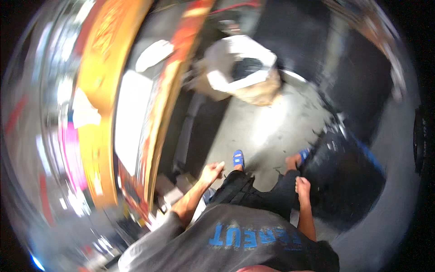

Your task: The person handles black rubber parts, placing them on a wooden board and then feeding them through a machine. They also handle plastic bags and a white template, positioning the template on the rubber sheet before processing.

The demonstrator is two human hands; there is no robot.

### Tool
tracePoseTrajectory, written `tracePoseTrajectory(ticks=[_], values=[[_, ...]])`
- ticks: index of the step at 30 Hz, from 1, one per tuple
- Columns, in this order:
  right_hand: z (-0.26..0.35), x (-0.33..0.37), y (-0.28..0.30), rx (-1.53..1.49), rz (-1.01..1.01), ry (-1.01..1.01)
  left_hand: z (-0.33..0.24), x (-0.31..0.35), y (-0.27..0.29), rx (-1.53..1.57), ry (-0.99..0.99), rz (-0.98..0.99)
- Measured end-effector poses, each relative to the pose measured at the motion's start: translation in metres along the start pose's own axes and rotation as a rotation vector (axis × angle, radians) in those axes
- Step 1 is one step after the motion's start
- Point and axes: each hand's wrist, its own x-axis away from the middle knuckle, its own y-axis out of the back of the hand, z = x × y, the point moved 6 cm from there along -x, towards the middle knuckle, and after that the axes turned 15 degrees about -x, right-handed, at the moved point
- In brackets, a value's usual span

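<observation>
My left hand [212, 173] hangs in front of my body with its fingers curled in, and nothing shows in it. On the other side, my right hand [302, 186] is closed in a loose fist beside my dark trouser leg, with no object seen in it. A dark, shiny bulk [342, 181] lies just right of that hand; blur hides what it is. Ahead of both hands, apart from them, stands a large sack [258, 93] with a white folded-out rim and something dark inside.
A long orange-yellow carved board [102, 90] and a red-and-gold strip [174, 72] run along the left, with a white panel [133, 122] between them. Dark slabs [294, 31] fill the far right. My feet, in blue sandals [238, 157], stand on grey floor [258, 131] with dark scraps.
</observation>
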Motion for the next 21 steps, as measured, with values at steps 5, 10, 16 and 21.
tracePoseTrajectory(ticks=[5,10,16,21], values=[[0.003,0.028,-0.097,0.312,0.055,0.052,0.059,0.042,0.115,0.348,-0.213,-0.248],[-0.019,0.085,-0.269,0.541,0.251,0.06,0.177,0.101,0.236,0.657,-0.29,-0.643],[-0.049,0.19,-0.424,0.766,0.609,0.085,0.349,0.166,0.331,0.321,0.057,-1.315],[-0.046,0.194,-0.437,0.939,0.592,0.167,0.402,0.17,0.406,0.506,0.127,-1.204]])
